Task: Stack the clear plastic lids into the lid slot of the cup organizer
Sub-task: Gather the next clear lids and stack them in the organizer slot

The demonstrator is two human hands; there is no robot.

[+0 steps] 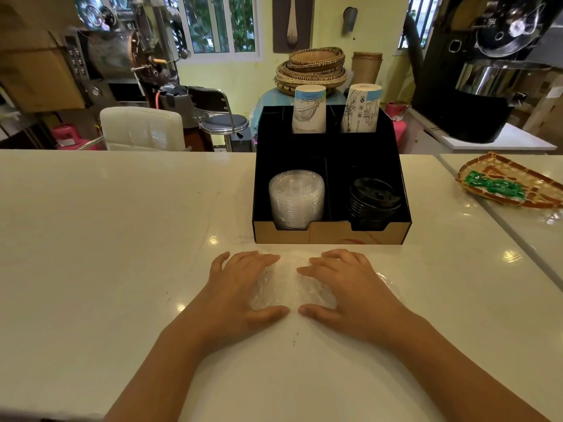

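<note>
Clear plastic lids lie on the white counter just in front of the cup organizer. My left hand and my right hand cup them from either side, fingers curved over the top and thumbs nearly meeting at the near edge. One more clear lid pokes out to the right of my right hand. A stack of clear lids stands in the organizer's front left slot. Black lids fill the front right slot.
Two upturned paper cup stacks stand in the organizer's back slots. A woven tray with green packets lies at the counter's right edge. Behind the counter are chairs, baskets and coffee machines.
</note>
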